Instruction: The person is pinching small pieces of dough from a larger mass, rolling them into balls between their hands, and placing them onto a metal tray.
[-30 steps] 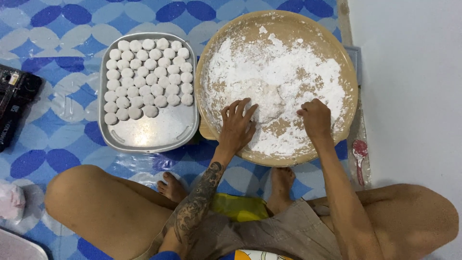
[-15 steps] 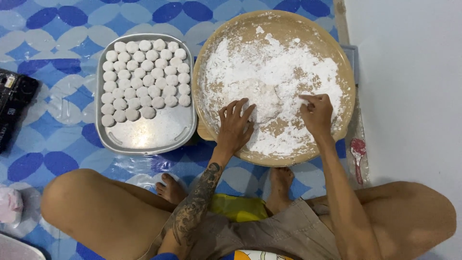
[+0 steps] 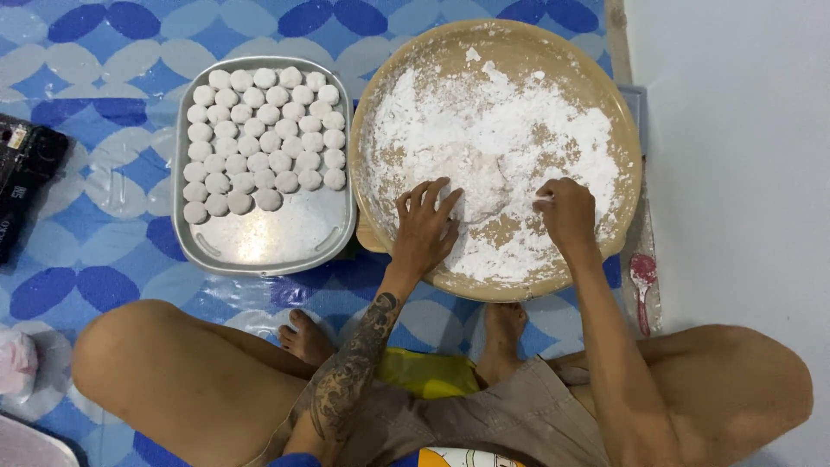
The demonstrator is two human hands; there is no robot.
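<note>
- On a blue-and-white patterned floor mat [image 3: 112,52], a person sits cross-legged, both hands working inside a round tan tray [image 3: 393,104] dusted with white flour [image 3: 527,121].
- The left hand [image 3: 425,227] lies palm down, fingers spread and open, on the near side of the tray; its fingertips touch a pale lump of dough [image 3: 477,182] half buried in the flour. It grips nothing.
- The right hand [image 3: 566,212] rests just right of the dough, fingers curled inward. A small white piece appears pinched at its fingertips, though the view is too coarse to confirm it, so its grip cannot be told.
- The dough sits near the centre of the round tray, between the two hands.
- Just left of the round tray, touching or nearly touching it, stands a rectangular metal tray [image 3: 285,246]. Rows of small white dough balls [image 3: 259,138] fill its far part; its near part is bare metal.
- A pink spoon [image 3: 642,281] lies in a clear wrapper by the round tray's right edge, beside the white wall [image 3: 735,156].
- A black object [image 3: 26,173] lies at the left edge of the view.
</note>
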